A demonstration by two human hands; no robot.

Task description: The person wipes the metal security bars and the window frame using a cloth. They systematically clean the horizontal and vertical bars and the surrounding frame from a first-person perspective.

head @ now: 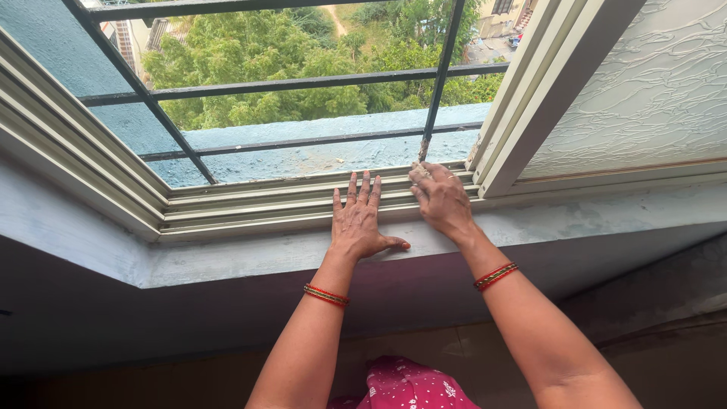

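Garment: pink dotted cloth (409,388) at the bottom edge.
Left hand: left hand (358,221) flat, fingers spread, on the window sill (227,261) and window track (250,203).
Right hand: right hand (441,198) pinched shut on a small pale scrap (419,171) at the track's right end, below the black grille (303,82).
Beyond: green trees (265,53).

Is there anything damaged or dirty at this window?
Yes. The vertical grille bar looks rusty and flaking at its foot, just above the right hand, which holds a small cloth there. The left hand lies flat on the window track.
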